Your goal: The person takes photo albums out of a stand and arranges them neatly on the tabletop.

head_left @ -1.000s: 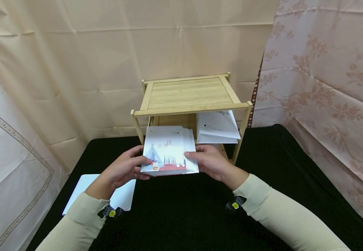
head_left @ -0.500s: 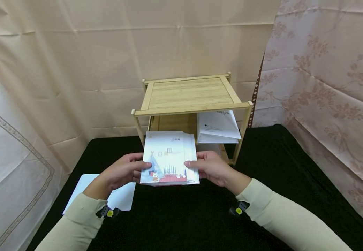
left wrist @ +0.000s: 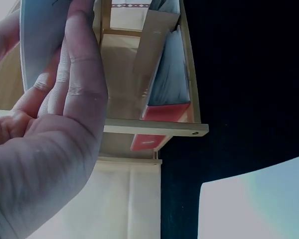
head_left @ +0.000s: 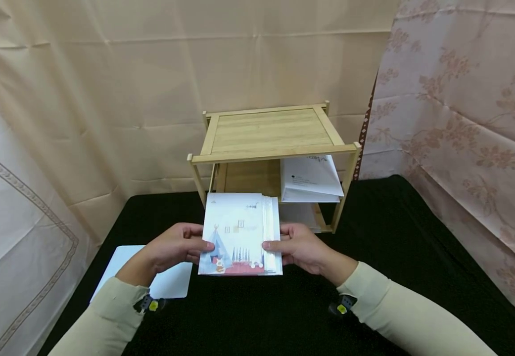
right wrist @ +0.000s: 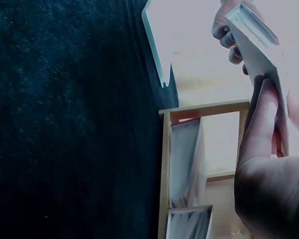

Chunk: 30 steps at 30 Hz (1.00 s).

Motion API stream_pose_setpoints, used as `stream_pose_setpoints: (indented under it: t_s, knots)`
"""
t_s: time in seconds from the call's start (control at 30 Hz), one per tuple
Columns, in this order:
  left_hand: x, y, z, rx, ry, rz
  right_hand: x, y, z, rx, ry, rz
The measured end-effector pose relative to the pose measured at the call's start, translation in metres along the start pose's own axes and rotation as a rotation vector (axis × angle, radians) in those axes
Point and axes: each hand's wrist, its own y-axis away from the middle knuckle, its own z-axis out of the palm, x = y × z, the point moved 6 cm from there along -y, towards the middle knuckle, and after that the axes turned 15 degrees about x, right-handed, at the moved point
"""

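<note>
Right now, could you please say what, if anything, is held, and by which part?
The white tent-illustrated book: the left hand grips its left side, the right hand its right.

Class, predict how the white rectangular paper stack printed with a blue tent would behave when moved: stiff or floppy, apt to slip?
The paper stack is probably fairly stiff: it shows no sag between the left hand and right hand. Its layers might slide apart, as stepped edges show along its right side.

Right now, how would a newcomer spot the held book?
Find the wooden rack. In front of it, the left hand and right hand hold a white book. Unlike the visible part of the shelved book, it shows a blue tent.
</note>
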Motion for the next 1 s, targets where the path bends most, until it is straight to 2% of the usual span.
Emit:
stream_pose_setpoints:
  t_s: [0.47,0.73,1.0]
  knots:
    - [-0.013,0.01,-0.001,-0.035,-0.023,0.012,0.016,0.004,0.009,0.008,0.025,-0.011]
    - [-0.024,0.015,-0.001,-0.068,-0.009,-0.012,0.027,0.004,0.015,0.006,0.031,0.007]
    - [-0.04,0.015,-0.006,-0.066,-0.028,-0.092,0.046,-0.002,0.024,0.012,0.018,0.048]
